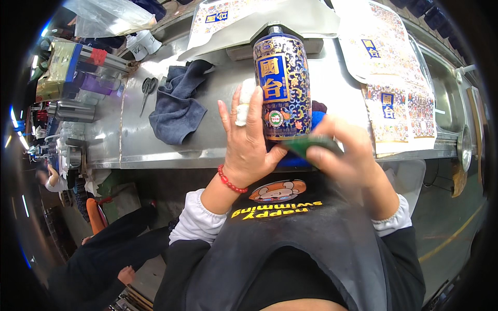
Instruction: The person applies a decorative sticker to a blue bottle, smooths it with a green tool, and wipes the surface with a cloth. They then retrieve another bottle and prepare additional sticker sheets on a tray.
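Observation:
A dark blue bottle (pixel 282 103), covered in a coloured floral pattern with gold, lies on the metal table with its neck away from me. My left hand (pixel 243 142) rests along its left side, fingers stretched out. One finger of that hand is wrapped in white, and a red bead bracelet circles the wrist. Closed round a flat green tool (pixel 319 142), my right hand (pixel 353 150) is at the bottle's near right end. Motion blurs this hand, so the tool's exact kind is unclear. Something bright blue (pixel 317 120) shows beside the bottle's near end.
A grey cloth (pixel 179 111) and black scissors (pixel 148 88) lie to the left. Patterned label sheets (pixel 402 109) lie at right, with more sheets (pixel 207 31) behind the bottle. A metal sink (pixel 448 93) is at far right. Another person's legs (pixel 114 254) show at lower left.

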Tool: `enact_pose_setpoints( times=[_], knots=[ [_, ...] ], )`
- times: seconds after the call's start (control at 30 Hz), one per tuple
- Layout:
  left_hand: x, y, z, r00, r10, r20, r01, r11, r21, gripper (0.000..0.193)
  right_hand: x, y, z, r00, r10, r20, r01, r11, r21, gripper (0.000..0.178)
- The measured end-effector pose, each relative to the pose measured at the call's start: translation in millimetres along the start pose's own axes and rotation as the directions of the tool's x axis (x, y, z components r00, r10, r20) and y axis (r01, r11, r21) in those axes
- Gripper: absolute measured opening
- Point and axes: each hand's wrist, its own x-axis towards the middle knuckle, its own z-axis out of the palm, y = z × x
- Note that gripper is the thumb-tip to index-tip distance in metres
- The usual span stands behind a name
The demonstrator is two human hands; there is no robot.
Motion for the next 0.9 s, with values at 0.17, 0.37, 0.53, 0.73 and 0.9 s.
enact_pose_setpoints(
  times=[0.17, 0.37, 0.53, 0.73, 0.9],
  knots=[
    [8, 7, -5, 0.993, 0.12, 0.012, -0.12, 0.982, 0.147, 0.097, -11, 34, 19, 0.816, 0.524, -0.244, -0.344, 0.78, 0.523, 0.018],
    [10, 7, -4, 0.985, 0.152, 0.085, -0.165, 0.972, 0.167, 0.091, -28, 47, 11, 0.752, 0.6, -0.273, -0.223, 0.622, 0.751, 0.014],
    [6, -2, 0, 0.996, 0.038, 0.082, -0.019, 0.975, -0.222, 0.091, -17, 34, 10, 0.834, 0.514, -0.201, -0.247, 0.674, 0.697, 0.014],
    [0, -1, -5, 0.991, 0.112, 0.07, -0.115, 0.993, 0.039, 0.082, -6, 40, 20, 0.831, 0.524, -0.189, -0.315, 0.722, 0.616, 0.015],
    [9, 10, -10, 0.963, 0.224, 0.151, -0.255, 0.938, 0.233, 0.066, -10, 44, 23, 0.835, 0.504, -0.22, -0.3, 0.753, 0.585, 0.017]
  ],
)
